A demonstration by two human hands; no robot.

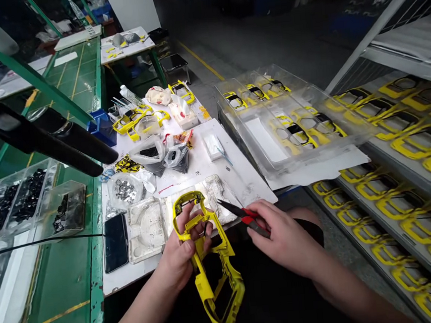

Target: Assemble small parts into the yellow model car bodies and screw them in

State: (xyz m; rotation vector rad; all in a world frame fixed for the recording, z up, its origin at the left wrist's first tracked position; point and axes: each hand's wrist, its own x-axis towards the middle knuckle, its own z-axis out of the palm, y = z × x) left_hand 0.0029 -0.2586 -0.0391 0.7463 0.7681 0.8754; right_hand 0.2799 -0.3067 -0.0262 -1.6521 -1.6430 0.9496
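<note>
My left hand point(181, 249) is closed round the narrow middle of a yellow plastic frame point(225, 240), which has two large openings and tilts over my lap. A small dark part sits inside its upper end. In my right hand point(280, 231) is a pair of needle-nose pliers point(244, 213) with red and black handles. Their dark tips point left toward the frame and stay apart from it. Just beyond both hands lies a worn white foam block point(148, 226) with moulded hollows.
A phone point(115, 243) lies at the table's left edge. Bags of small black parts point(150, 154) and a bag of metal pieces point(125, 189) stand behind. At right are a clear divided bin point(251, 143) and racks of yellow frames point(402, 211). A black pole point(41, 130) juts in from the left.
</note>
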